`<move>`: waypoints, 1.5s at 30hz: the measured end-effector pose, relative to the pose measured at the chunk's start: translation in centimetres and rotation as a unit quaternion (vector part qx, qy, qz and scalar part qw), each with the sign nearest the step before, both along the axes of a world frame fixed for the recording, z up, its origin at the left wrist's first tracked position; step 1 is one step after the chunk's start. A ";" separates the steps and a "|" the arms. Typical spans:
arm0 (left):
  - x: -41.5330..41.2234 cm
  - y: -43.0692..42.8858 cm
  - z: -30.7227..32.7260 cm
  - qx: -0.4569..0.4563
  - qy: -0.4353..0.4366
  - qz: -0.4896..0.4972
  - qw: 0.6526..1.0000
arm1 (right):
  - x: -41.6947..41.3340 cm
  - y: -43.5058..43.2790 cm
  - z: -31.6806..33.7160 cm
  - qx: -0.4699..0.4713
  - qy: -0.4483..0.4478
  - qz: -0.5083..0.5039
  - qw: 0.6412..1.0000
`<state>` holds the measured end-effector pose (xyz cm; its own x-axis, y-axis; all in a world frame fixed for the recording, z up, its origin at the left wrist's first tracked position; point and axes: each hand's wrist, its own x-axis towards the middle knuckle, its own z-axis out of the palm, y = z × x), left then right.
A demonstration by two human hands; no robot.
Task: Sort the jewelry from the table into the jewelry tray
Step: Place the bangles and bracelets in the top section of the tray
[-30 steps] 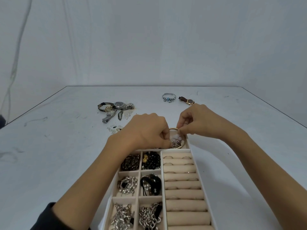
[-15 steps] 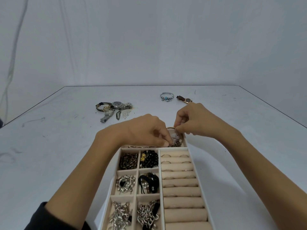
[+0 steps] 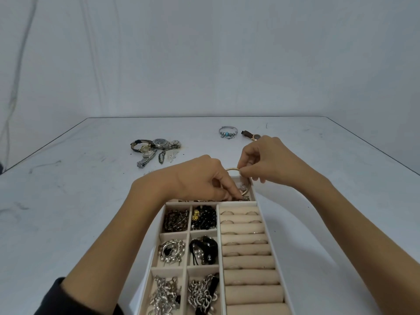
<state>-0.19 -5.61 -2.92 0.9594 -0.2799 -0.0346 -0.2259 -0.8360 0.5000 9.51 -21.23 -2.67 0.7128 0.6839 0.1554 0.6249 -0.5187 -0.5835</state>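
Bangle (image 3: 233, 168), gold in colour, is pinched at its far rim by the curled fingertips of the right hand (image 3: 270, 162) and held tilted over the far compartment of the jewelry tray (image 3: 252, 292). The left hand (image 3: 200, 178) is curled, fingertips down in that compartment; whether anything is gripped cannot be told. Watches (image 3: 156, 145) and a bracelet (image 3: 228, 132) are seen on the table (image 3: 68, 201) beyond.

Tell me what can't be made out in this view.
Head view:
- Far compartment of the jewelry tray: contents mostly covered by the left hand; whether it grips anything unclear.
- Gold bangle: partly behind the right hand pinching it.
- Brown-strap watch: one end behind that hand.
- Tray's near end: cut off by the bottom edge.
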 end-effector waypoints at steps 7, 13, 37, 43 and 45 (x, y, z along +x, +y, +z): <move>-0.4 0.0 0.8 -0.035 -0.007 0.017 0.999 | -0.1 -0.2 0.3 -0.003 0.025 -0.003 1.000; -0.7 1.9 1.4 -0.044 -0.048 0.059 0.996 | -0.1 -0.3 0.3 -0.034 0.053 0.007 0.998; 0.3 2.2 -0.4 -0.059 0.013 0.102 0.993 | 0.2 -0.8 0.6 -0.095 0.030 0.025 0.995; 0.4 2.2 -0.2 -0.040 -0.027 0.105 0.993 | 0.3 -1.2 1.0 -0.124 0.077 0.050 0.988; 0.4 2.1 -0.3 -0.038 -0.040 0.104 0.993 | 0.3 -1.2 1.0 -0.127 0.076 0.048 0.988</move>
<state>0.22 -3.54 -3.21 0.9955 -0.0753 0.0575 -0.0945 -0.8296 0.5503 9.82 -22.41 -1.70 0.6446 0.7526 -0.1344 0.5935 -0.6034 -0.5326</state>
